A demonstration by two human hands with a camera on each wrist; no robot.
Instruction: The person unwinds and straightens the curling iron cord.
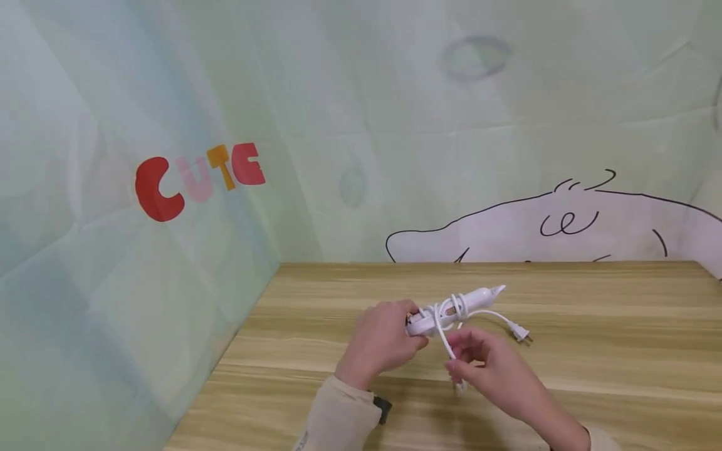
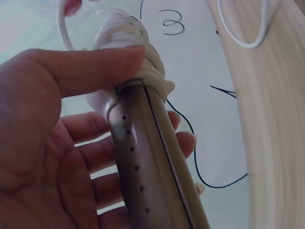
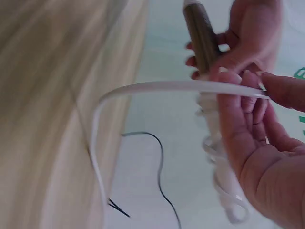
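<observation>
My left hand [image 1: 379, 341] grips a curling iron where its white handle [image 1: 478, 299] meets the barrel. In the left wrist view the metallic barrel [image 2: 143, 157] shows a row of small holes and a long seam, with the thumb lying across the handle's end. White cord [image 1: 442, 338] is wound in several loops around the handle. My right hand [image 1: 499, 373] pinches a stretch of that cord just below the handle, between thumb and fingers. The plug [image 1: 519, 332] hangs at the cord's end, to the right of the handle.
A wood-grain table [image 1: 620, 369] lies under both hands. Behind it and on the left stand pale green fabric walls [image 1: 338, 94], one bearing coloured letters [image 1: 160, 191] and the other a line-drawn figure [image 1: 507, 232]. A dark band [image 1: 382, 409] shows at the left wrist.
</observation>
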